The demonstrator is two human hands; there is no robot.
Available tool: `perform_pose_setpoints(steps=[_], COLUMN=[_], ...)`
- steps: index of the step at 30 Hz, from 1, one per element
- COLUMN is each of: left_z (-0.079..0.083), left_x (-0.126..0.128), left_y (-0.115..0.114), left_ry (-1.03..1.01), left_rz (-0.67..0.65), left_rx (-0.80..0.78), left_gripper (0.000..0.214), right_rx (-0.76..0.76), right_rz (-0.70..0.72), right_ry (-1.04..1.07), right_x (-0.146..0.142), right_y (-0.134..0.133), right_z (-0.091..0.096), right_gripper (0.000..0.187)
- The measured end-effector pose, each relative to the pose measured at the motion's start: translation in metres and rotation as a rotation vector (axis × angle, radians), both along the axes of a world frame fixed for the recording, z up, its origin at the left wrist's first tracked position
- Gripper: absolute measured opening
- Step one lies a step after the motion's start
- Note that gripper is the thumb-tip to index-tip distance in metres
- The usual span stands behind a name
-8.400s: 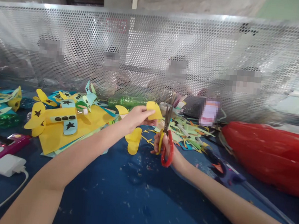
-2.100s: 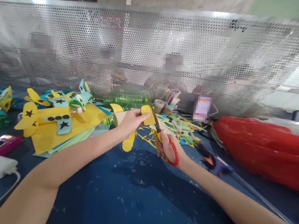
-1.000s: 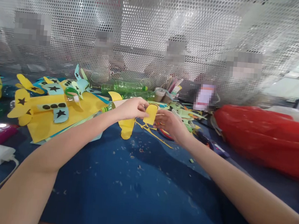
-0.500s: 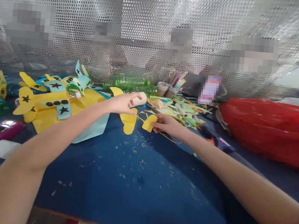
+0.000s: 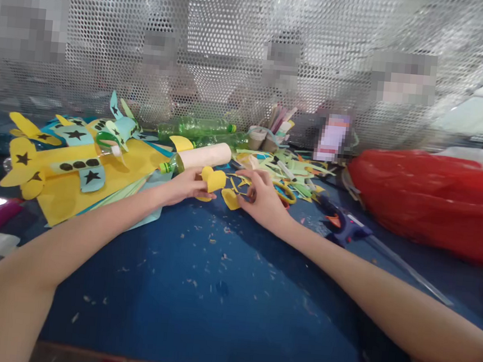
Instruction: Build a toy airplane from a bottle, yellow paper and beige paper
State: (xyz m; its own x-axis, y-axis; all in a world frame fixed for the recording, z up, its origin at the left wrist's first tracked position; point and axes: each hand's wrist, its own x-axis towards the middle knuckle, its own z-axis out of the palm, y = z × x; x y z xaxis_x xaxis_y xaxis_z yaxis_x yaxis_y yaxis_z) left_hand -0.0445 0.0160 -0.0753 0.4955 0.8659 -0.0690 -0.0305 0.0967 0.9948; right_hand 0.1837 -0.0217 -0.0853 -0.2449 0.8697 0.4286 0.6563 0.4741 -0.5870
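Observation:
My left hand is closed on yellow paper cut-outs with rounded ends, one of them showing below its fingers. Its fingertips are partly hidden behind the paper. Just right of it, my right hand has its fingers curled, the thumb at the edge of a small rounded yellow paper piece. Behind both hands lies a green bottle wrapped in pale paper, its green cap pointing left. Thin yellow paper offcuts lie between the hands.
Paper-decorated bottle planes and coloured sheets occupy the left. A blue glue gun, yellow-handled scissors and a red plastic bag are on the right. Paper scraps, cups and green bottles stand behind, before a perforated metal panel.
My left hand has left the paper-wrapped bottle, which now lies behind, and has taken hold of yellow cut-outs. My right hand has shifted to another yellow piece. The view has turned slightly right.

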Motion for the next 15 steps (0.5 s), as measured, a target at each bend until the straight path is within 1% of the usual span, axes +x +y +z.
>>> perform_pose_setpoints(steps=[2,3,6,8,10,11,12,13,15], left_z=[-0.004,-0.006,-0.009,-0.009,-0.007,-0.006,-0.005,-0.005,-0.005], left_x=[0.001,0.002,0.002,0.002,0.002,0.002,0.002,0.001,0.001], left_y=[-0.001,-0.002,-0.004,-0.007,-0.011,-0.012,-0.014,-0.014,-0.015], left_ry=[0.007,0.014,0.037,0.042,0.028,0.019,0.012,0.008,0.016], left_rz=[-0.013,-0.015,-0.009,-0.001,0.010,0.011,0.007,-0.001,-0.023], left_rx=[0.005,0.017,0.060,0.086,0.107,0.115,0.119,0.121,0.125], left_gripper=[0.033,0.035,0.041,0.054,0.073,0.077,0.075,0.065,0.035], right_rx=[0.069,0.074,-0.032,-0.105,-0.140,-0.150,-0.162,-0.171,-0.185], right_rz=[0.055,0.091,0.201,0.212,0.196,0.187,0.182,0.179,0.173], right_ry=[-0.040,-0.029,0.066,0.129,0.170,0.189,0.201,0.206,0.202], right_x=[-0.003,-0.004,-0.006,-0.005,-0.005,-0.004,-0.004,-0.004,-0.004], right_y=[-0.004,-0.004,-0.003,0.001,0.004,0.005,0.006,0.007,0.007], right_z=[-0.001,-0.002,-0.008,-0.012,-0.015,-0.016,-0.017,-0.017,-0.017], right_gripper=[0.043,0.040,0.029,0.023,0.022,0.023,0.023,0.023,0.025])
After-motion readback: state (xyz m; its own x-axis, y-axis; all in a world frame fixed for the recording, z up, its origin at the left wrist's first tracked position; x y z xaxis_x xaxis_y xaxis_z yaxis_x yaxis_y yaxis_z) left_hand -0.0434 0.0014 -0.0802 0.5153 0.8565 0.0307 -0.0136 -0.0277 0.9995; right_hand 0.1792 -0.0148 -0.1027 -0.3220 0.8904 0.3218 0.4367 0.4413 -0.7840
